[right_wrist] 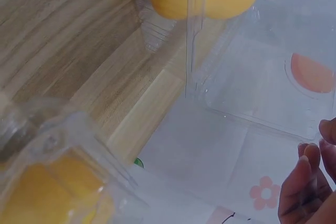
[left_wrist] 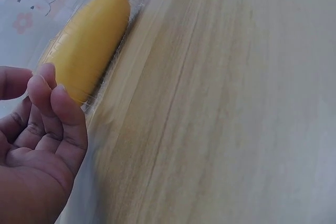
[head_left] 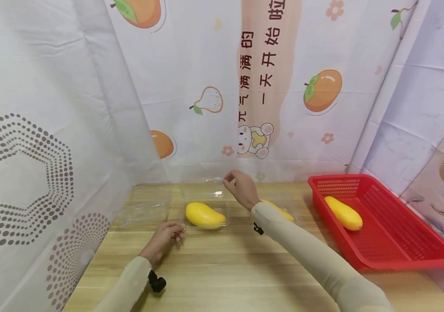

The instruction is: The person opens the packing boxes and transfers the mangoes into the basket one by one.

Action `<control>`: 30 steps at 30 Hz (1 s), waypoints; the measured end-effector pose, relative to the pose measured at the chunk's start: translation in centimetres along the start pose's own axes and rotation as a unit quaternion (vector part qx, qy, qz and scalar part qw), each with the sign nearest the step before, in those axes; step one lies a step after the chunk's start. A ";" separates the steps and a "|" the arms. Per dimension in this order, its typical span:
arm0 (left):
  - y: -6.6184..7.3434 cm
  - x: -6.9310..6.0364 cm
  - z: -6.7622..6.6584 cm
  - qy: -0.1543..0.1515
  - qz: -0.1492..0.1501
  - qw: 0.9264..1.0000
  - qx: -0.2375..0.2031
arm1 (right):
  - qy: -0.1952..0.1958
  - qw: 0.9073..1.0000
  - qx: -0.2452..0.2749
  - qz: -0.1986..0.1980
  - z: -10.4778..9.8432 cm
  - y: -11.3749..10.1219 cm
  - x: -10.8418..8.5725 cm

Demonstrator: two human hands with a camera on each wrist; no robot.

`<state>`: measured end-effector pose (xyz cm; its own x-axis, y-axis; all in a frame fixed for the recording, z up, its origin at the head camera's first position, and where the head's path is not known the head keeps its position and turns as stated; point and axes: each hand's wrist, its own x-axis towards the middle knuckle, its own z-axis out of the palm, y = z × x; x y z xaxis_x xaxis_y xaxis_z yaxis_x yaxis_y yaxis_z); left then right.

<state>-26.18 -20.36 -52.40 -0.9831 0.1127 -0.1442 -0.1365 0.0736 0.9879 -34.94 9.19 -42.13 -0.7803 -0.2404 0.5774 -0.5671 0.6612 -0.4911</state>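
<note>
A clear plastic clamshell box (head_left: 222, 203) stands in the middle of the table with its lid (head_left: 202, 189) raised. Inside lies a yellow mango (head_left: 205, 215), also seen as a mango (left_wrist: 92, 43) in the left wrist view. My right hand (head_left: 241, 188) pinches the raised lid's upper right corner between thumb and fingers; the right wrist view shows this lid (right_wrist: 252, 93) at the fingertips. My left hand (head_left: 167, 236), fingers curled and meeting the thumb, holds the box at its front left corner.
Left of it stands another clear box (head_left: 144, 214). To the right, partly behind my right forearm, a third clear box (head_left: 293, 201) holds a mango (head_left: 282, 211). A red basket (head_left: 393, 234) with one mango (head_left: 344, 213) stands at the right. Printed curtains (head_left: 206, 65) enclose the table.
</note>
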 end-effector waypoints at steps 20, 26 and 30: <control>-0.1 -0.2 0.1 -0.002 0.003 1.000 -0.016 | -0.004 0.986 0.084 0.142 1.9 1.6 1.6; -0.2 -0.2 0.2 0.000 0.003 1.000 -0.020 | -0.033 0.981 0.070 0.176 2.4 2.4 1.5; -0.2 -0.3 0.1 0.003 -0.001 1.000 -0.023 | -0.062 0.976 0.069 0.198 2.7 2.6 1.5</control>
<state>-25.84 -20.31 -52.55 -0.9835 0.1057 -0.1467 -0.1445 0.0280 0.9891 -38.28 8.67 -44.34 -0.9663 -0.0750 0.2463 -0.2386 0.6198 -0.7476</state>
